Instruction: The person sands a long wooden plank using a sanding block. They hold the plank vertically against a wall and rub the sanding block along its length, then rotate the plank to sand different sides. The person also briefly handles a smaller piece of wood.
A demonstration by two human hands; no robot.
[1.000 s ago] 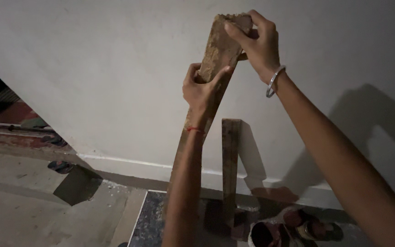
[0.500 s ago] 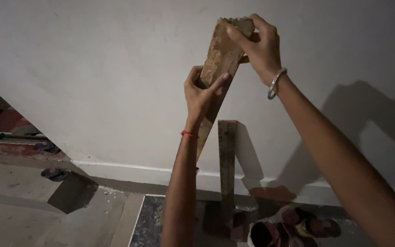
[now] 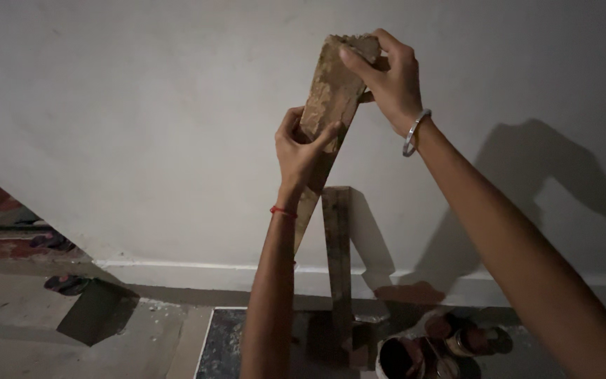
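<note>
Both hands (image 3: pixel 301 151) (image 3: pixel 387 77) grip plank (image 3: pixel 327 98); paint cans (image 3: pixel 450 344) below, contents unclear

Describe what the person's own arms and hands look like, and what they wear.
Both forearms are bare, with no sleeves or gloves. The left hand has a thin red thread around its wrist. The right hand has a plain silver metal bangle at the wrist.

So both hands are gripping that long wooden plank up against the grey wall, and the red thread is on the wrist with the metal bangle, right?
Not quite. In the head view both hands do hold the wooden plank against the wall, but the red thread is on the left hand; the metal bangle is on the right hand.
</note>
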